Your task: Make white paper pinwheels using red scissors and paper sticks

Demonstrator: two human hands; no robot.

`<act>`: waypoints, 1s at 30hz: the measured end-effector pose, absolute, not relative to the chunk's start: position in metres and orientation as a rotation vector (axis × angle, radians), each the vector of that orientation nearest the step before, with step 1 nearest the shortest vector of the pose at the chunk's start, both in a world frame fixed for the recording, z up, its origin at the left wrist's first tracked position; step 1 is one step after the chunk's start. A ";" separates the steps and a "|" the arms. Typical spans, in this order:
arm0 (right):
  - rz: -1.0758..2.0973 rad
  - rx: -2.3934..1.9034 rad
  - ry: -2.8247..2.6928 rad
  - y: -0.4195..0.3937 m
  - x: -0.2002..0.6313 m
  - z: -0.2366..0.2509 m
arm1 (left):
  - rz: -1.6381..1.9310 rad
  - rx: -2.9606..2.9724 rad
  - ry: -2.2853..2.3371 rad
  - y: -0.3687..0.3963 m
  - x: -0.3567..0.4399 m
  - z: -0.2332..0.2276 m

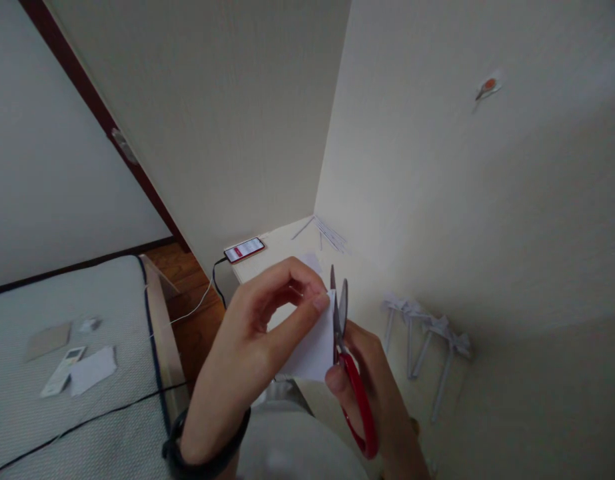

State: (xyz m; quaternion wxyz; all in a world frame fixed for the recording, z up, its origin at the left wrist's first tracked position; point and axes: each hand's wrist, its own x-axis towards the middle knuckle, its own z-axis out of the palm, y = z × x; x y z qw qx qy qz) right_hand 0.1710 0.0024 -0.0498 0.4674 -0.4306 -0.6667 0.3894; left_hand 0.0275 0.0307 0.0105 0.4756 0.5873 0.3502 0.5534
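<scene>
Between thumb and fingers my left hand (267, 327) pinches the upper edge of a white piece of paper (310, 353). My right hand (372, 380) grips a pair of scissors (360, 413) with red handles, thumb in one loop. The metal blades point upward and stand slightly apart along the paper's right edge. Whether the blades are cutting into the paper or only lie beside it, I cannot tell. The fingers of my right hand are partly hidden behind the scissors.
A phone (244, 250) with a cable lies on the small table (274, 247), near thin paper sticks (330, 235). Several paper pinwheel-like pieces on sticks (427, 327) are at right. On the bed (112, 433) lie a remote control (62, 373), paper (93, 370) and a black cable.
</scene>
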 end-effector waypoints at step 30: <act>0.970 -1.193 -1.611 -0.005 0.177 -0.054 | 1.402 1.528 1.014 0.022 0.032 0.004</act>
